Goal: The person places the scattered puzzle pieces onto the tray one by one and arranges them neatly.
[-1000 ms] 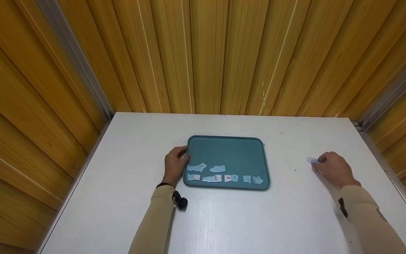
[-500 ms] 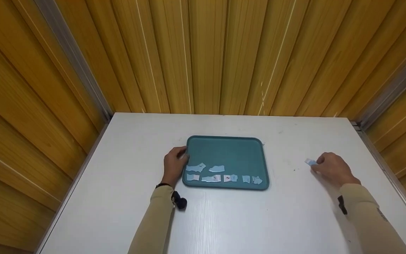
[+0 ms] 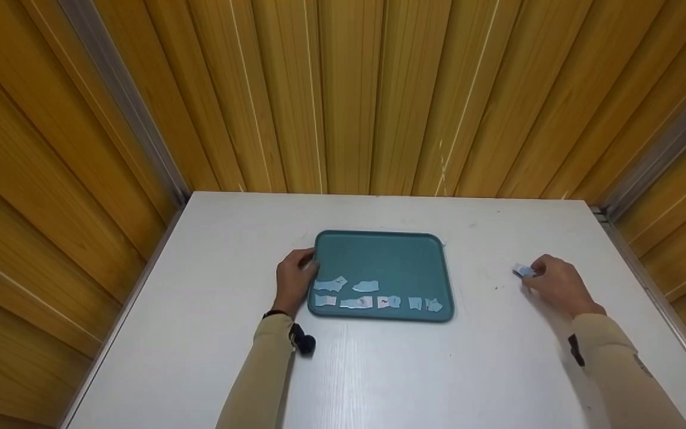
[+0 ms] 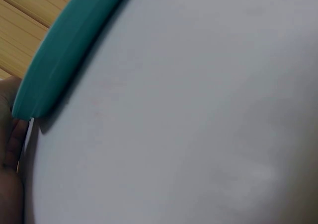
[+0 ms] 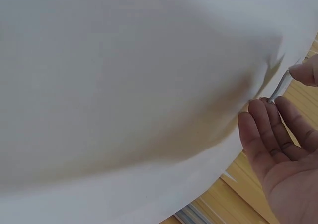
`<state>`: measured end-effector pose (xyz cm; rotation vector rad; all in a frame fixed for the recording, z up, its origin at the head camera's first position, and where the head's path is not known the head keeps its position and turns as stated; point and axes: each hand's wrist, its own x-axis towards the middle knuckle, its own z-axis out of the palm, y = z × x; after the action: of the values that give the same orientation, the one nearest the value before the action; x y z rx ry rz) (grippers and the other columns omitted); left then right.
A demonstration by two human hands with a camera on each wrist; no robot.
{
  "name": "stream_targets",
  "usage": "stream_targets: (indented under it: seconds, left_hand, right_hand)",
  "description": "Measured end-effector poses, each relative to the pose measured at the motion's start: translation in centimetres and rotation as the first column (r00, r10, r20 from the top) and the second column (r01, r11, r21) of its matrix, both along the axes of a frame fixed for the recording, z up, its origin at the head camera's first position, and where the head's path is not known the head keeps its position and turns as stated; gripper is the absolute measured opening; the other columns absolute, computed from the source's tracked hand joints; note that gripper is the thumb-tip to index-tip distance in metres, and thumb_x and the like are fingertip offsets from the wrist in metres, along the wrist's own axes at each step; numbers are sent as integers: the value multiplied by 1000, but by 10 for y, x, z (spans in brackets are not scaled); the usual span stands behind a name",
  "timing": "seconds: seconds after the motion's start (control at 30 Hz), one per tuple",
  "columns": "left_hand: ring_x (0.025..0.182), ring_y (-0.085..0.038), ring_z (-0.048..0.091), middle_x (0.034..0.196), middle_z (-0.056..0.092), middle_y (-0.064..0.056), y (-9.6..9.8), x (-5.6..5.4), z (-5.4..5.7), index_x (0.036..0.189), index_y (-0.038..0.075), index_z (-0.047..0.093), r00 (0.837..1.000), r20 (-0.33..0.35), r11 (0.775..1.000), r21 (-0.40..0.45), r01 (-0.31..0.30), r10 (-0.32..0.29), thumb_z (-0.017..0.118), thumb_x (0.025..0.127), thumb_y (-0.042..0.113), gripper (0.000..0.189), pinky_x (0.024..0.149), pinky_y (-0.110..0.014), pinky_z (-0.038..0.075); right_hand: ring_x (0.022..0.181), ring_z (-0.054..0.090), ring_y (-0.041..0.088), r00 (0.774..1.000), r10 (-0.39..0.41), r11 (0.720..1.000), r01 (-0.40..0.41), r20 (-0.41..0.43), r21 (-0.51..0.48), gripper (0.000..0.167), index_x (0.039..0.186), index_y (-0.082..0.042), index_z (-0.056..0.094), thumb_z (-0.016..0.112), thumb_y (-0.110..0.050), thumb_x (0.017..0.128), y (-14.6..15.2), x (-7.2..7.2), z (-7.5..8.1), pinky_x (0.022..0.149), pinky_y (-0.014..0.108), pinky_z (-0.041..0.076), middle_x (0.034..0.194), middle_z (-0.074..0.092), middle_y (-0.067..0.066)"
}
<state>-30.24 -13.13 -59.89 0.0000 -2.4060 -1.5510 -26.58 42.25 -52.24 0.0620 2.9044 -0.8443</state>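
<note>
A teal tray lies on the white table, with torn light-blue paper pieces in two rows along its near half. My left hand grips the tray's left rim, thumb over the edge. In the left wrist view, the fingers show beside the tray's rounded corner. Well to the right of the tray, my right hand pinches a small torn piece of paper, blue and white, between thumb and fingers. The right wrist view shows that paper piece edge-on between the thumb and fingertips, close over the table.
The white table reaches back to a wood-patterned panel wall, with side walls left and right. Small dark specks dot the tabletop between tray and right hand.
My right hand has shifted slightly left and turned the paper piece a little in its fingers. The left hand stays on the tray's rim, and the pieces on the tray lie as before.
</note>
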Motion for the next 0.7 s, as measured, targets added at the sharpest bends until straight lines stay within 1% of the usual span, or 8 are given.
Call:
stream_targets:
  seconds: [0.23,0.43,0.6,0.7]
  left_hand:
    - [120,-27,67,124,73,-11,-1,0,1,128,2,74,1000,-5,1000,-16,2,-2,76,96,2,32,105,-39,53]
    - [121,-25,67,126,73,-9,2,1,5,129,3,74,999,44,1000,-8,-20,21,75,97,2,32,105,-38,53]
    - [121,-25,67,126,72,-9,2,2,5,129,4,73,998,58,1000,0,-23,23,75,97,2,32,106,-37,52]
    - [121,-26,67,126,73,-10,2,1,5,128,3,73,999,45,1000,-1,-16,16,75,97,2,32,106,-38,53]
  right_hand:
    - [104,58,40,996,19,1000,-21,-89,-20,44,127,15,59,68,-19,99,-5,1,-6,90,54,53,119,60,29]
    - [106,59,41,983,35,999,-40,-179,-21,41,124,13,63,71,-18,99,-12,1,-4,92,56,51,117,60,28]
    - [105,58,40,982,37,999,-42,-186,-23,41,125,12,63,73,-19,100,-22,-1,-1,92,57,51,117,60,27]
    - [107,57,42,984,34,999,-39,-173,-26,42,126,12,63,73,-20,101,-28,-3,1,96,59,51,119,59,27]
